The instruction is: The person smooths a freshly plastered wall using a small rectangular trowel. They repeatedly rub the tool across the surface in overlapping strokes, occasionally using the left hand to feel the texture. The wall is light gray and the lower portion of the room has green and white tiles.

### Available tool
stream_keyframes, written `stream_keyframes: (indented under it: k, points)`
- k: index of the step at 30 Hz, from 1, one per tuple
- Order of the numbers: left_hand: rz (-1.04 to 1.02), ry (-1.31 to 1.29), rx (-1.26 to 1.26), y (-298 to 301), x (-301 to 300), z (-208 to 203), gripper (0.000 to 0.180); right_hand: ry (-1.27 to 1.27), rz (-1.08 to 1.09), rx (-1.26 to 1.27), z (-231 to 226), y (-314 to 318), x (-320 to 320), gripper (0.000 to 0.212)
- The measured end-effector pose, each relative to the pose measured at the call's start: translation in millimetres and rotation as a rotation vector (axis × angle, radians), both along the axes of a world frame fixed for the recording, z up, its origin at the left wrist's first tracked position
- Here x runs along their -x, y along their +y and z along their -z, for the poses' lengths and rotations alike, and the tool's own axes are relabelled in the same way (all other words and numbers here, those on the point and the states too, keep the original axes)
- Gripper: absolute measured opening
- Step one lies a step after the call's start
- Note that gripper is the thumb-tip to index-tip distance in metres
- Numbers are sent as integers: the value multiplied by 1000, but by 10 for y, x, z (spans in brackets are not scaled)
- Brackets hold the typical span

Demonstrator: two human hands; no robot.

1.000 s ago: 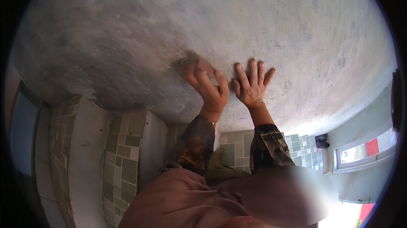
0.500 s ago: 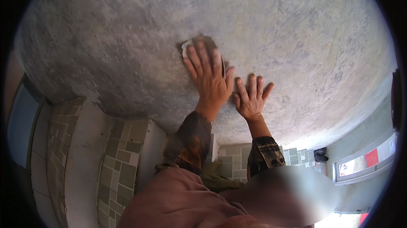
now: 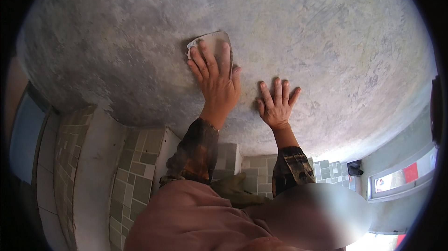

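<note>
A sanding sheet (image 3: 212,43) is pressed under the left hand's (image 3: 215,83) flat fingers (image 3: 205,59); the right hand (image 3: 276,106) is spread, empty, on the wall (image 3: 326,41).

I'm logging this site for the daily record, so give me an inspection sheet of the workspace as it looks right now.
Surface: grey plastered wall, mottled, with darker patches at the left.
Job's things: sanding sheet, pale and rectangular, pressed flat on the wall.
Clutter: nothing seen.
Hands: left hand lies on the sanding sheet, fingers spread over it; right hand flat on the bare wall beside it, holding nothing.
Cables: nothing seen.
Surroundings: green tiled ledge below the wall; small dark object at lower right; window frame at the right edge.
</note>
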State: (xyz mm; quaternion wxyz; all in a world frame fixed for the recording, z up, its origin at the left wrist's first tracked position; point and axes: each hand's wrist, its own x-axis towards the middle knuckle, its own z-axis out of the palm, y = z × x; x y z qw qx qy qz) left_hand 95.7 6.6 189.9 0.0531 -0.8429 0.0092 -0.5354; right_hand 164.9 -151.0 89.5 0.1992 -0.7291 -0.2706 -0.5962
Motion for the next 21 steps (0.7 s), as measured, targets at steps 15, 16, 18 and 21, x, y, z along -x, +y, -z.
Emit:
stream_keyframes:
  k: [15,16,18,21]
  points:
    - [-11,25,39,171,84,461,58,14,-1,6,36,3,-15,68]
    - [-31,120,15,149,122,517,57,14,-3,6,40,3,-17,68]
    - [-65,124,-105,186,309,659,61,10,3,15,51,0,-26,67]
    - [-87,63,-68,363,319,610,63,6,17,27,65,-1,-38,67]
